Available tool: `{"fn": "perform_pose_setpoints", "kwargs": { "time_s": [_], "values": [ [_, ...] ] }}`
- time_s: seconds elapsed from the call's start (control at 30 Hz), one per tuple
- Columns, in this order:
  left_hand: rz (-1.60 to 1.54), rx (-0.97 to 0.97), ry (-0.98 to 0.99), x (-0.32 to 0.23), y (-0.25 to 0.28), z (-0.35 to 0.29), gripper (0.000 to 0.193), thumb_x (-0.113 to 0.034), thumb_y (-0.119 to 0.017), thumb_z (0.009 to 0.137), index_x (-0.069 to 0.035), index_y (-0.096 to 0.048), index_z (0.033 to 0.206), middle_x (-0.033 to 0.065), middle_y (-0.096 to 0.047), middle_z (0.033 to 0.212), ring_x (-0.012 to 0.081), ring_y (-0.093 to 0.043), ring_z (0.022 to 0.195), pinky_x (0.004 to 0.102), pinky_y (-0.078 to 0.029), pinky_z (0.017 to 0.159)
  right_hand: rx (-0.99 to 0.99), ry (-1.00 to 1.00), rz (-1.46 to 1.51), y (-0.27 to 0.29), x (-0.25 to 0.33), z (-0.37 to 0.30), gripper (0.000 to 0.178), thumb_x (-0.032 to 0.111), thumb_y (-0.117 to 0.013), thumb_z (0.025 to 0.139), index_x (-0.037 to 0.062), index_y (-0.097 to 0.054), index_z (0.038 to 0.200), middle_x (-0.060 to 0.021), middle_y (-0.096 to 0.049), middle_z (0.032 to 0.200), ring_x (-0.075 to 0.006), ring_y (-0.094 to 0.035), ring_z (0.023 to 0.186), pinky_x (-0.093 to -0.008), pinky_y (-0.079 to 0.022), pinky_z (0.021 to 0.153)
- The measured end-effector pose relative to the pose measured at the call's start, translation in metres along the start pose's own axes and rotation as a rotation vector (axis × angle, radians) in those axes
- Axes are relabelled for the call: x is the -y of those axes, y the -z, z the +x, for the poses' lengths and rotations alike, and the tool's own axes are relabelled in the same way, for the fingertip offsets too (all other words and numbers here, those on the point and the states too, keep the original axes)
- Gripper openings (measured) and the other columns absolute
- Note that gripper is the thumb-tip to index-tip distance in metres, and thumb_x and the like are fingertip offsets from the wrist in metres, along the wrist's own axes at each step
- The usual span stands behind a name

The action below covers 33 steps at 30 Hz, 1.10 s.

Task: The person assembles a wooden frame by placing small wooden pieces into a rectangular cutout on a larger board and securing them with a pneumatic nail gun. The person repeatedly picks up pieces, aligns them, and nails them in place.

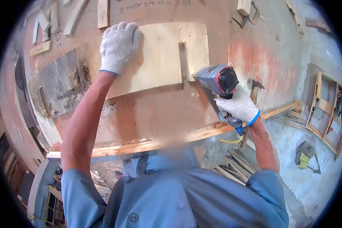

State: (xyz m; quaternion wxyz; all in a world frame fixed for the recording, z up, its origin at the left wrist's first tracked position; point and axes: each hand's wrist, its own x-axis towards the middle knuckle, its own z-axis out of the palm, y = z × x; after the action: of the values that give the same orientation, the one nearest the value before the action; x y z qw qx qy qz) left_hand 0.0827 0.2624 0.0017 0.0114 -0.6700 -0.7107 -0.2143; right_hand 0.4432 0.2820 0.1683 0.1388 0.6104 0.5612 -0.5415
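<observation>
A pale wooden board [152,57] lies on the bench. My left hand [119,47], in a white knit glove, presses on it with its fingers bent at the far edge. At the board's right end is a pale wooden strip [197,45], with a narrow gap between them. In my gloved right hand [239,106] is a grey nail gun [212,78] with a black and red cap. It is tilted, its nose at the near end of the strip; I cannot tell if they touch. Part of its handle is hidden by the glove.
Just right of my right hand lies a hammer [255,89]. Wood offcuts [74,17] lie at the far left, and a clamp [254,13] at the far right. A long wooden batten [140,147] runs along the near bench edge. A wooden frame [323,106] stands right.
</observation>
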Motion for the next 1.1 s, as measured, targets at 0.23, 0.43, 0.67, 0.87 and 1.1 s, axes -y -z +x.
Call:
{"fn": "perform_pose_setpoints", "kwargs": {
  "time_s": [0.23,0.43,0.67,0.87,1.1],
  "values": [
    [-0.024,0.073,0.027,0.000,0.001,0.003,0.023,-0.028,-0.060,0.102,-0.011,-0.070,0.112,0.0105,-0.070,0.106,0.0330,-0.065,0.104,0.0473,-0.048,0.096,-0.062,0.074,0.193,0.008,0.057,0.023,0.020,0.022,-0.072,0.091,0.0027,-0.069,0.095,-0.0012,-0.063,0.065,-0.0117,-0.062,0.057,-0.0312,-0.048,0.054],
    [-0.083,-0.015,0.022,0.004,-0.006,0.000,0.020,-0.028,-0.059,0.101,-0.012,-0.068,0.105,0.0105,-0.069,0.102,0.0323,-0.065,0.103,0.0469,-0.047,0.097,-0.042,0.183,0.137,0.002,0.099,0.072,0.025,0.028,-0.069,0.090,0.0041,-0.066,0.085,-0.0019,-0.060,0.063,-0.0126,-0.059,0.054,-0.0319,-0.047,0.051],
    [-0.061,0.012,0.047,0.006,-0.001,0.000,0.021,-0.026,-0.059,0.103,-0.010,-0.069,0.111,0.0110,-0.071,0.107,0.0337,-0.067,0.104,0.0475,-0.049,0.096,0.027,0.195,-0.038,0.000,0.099,0.071,0.024,0.026,-0.067,0.098,0.0033,-0.066,0.091,-0.0011,-0.059,0.066,-0.0112,-0.059,0.053,-0.0292,-0.048,0.051],
    [-0.067,0.040,0.046,0.001,-0.001,0.001,0.021,-0.027,-0.059,0.102,-0.011,-0.069,0.111,0.0106,-0.071,0.107,0.0336,-0.067,0.106,0.0487,-0.049,0.097,0.007,0.046,0.116,-0.015,0.074,0.051,0.020,0.024,-0.071,0.091,0.0038,-0.068,0.091,-0.0012,-0.063,0.065,-0.0099,-0.060,0.057,-0.0304,-0.048,0.053],
    [-0.042,0.040,0.051,0.003,0.001,0.001,0.021,-0.027,-0.059,0.103,-0.011,-0.070,0.111,0.0100,-0.071,0.108,0.0329,-0.067,0.106,0.0483,-0.048,0.098,-0.036,-0.004,-0.037,-0.035,0.049,0.031,0.018,0.011,-0.070,0.093,0.0017,-0.068,0.108,-0.0017,-0.066,0.073,-0.0094,-0.063,0.057,-0.0275,-0.051,0.052]
  ]
}}
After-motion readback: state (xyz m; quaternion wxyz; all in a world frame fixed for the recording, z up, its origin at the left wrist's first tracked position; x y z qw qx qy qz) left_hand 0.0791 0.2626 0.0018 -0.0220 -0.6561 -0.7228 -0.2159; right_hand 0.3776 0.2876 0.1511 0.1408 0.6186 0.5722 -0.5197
